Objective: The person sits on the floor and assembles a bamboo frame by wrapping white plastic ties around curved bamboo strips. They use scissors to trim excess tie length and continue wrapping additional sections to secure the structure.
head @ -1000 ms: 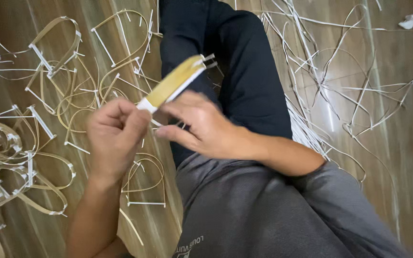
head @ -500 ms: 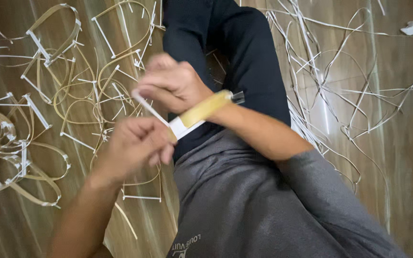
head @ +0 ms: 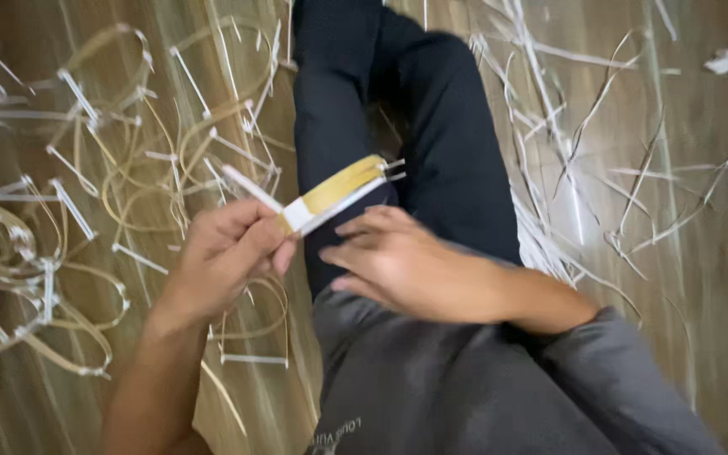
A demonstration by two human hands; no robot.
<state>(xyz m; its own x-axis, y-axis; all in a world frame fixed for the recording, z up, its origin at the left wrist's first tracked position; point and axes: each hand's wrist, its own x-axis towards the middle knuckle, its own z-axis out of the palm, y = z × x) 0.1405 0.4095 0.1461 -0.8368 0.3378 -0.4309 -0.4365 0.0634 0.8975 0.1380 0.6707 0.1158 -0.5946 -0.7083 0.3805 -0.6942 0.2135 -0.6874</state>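
My left hand grips the near end of a flat bundle of yellow and white strips, which points up and to the right over my dark trouser legs. A thin white strip sticks out to the left of the bundle. My right hand hovers just below the bundle with fingers spread, close to it; contact is not clear in the blur. The bundle's far end shows thin loose tips.
Many bent yellow loops with white ends lie on the wooden floor at the left. Several loose white strips are scattered at the right. A small white scrap lies at the top right. My grey shirt fills the bottom.
My right hand came down from above the bundle to below it. The bundle swung back, pointing up and to the right, still held by my left hand.
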